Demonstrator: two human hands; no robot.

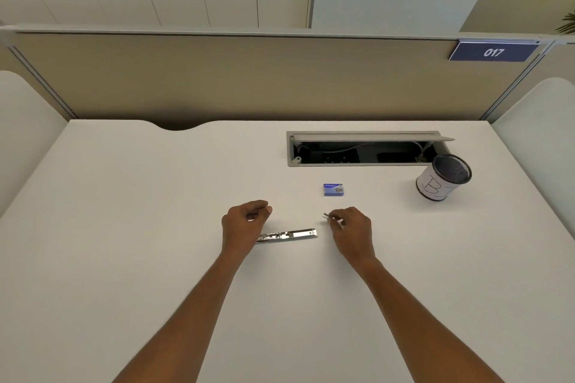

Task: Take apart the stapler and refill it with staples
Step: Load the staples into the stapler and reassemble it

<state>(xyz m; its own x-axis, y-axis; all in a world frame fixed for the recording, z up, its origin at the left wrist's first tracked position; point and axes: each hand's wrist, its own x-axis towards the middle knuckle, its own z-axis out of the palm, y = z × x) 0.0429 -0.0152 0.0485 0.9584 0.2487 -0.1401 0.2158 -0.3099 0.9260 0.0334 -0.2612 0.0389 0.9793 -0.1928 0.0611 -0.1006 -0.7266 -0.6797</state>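
**Stapler part (292,234) flat on the desk, small metal piece in your right hand**

The stapler part, a long silver metal rail, lies flat on the white desk (155,227) btwn your two hands, running left to right. Its left end is hidden under your left hand (245,221); its right end sits free, just short of your right hand (351,225).

Your right hand hovers just right of the rail w/ thumb and forefinger pinched on a small metal piece (326,215). It pokes out to the left of the fingertips. Too small to tell if it's a strip of staples. The other fingers are curled in.

Your left hand is over the rail's left end, fingers curled, thumb close to the forefinger. Can't tell if they pinch anything or touch the rail.

A small blue staple box (333,189) stands on the desk just beyond the rail's right end, apart from both hands.

Farther back, right of ctr, a cable hatch (364,149) in the desk has its lid up, wires showing inside. A black mesh cup (443,179) w/ a white paper wrap marked "B" stands by the hatch's right end.

A beige divider (249,78) closes off the back of the desk, w/ a blue "017" sign (494,52) at its top right.
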